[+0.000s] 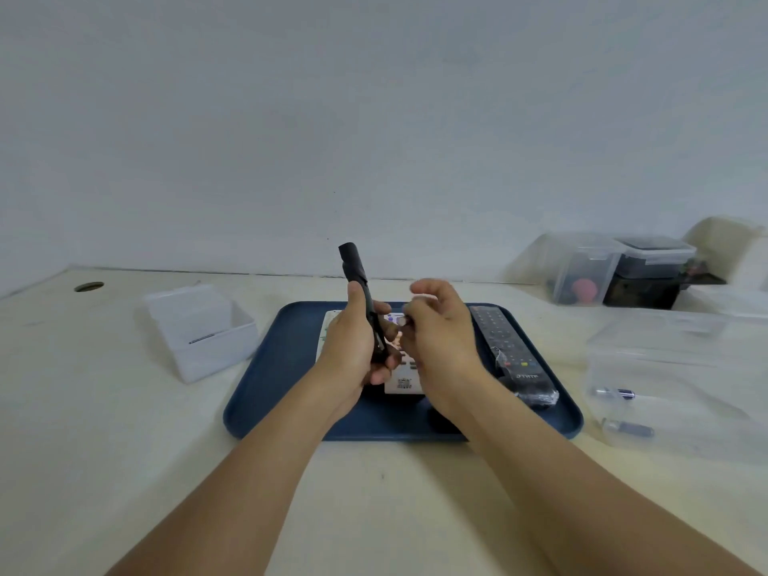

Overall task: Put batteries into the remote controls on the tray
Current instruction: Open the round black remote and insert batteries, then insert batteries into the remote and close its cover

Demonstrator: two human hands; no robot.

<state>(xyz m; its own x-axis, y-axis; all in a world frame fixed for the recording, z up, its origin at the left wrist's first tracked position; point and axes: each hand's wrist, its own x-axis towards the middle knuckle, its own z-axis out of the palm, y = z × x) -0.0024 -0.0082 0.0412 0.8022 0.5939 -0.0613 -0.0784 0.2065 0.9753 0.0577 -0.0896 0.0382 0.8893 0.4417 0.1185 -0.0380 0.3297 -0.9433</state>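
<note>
Head view. The left hand (353, 342) grips a slim black remote (362, 297), held upright above the blue tray (266, 388). The right hand (440, 330), just beside it, pinches a small item, too blurred to identify. Two more remotes lie on the tray: a white one (401, 382) beneath the hands and a wrapped black one (509, 351) right of them, its label illegible. Two batteries (615, 393) lie in a clear box (681, 367) further right. Cream counter (124, 451), pale wall.

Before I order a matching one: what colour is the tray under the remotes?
Dark blue tray, seen in the head view.
</note>
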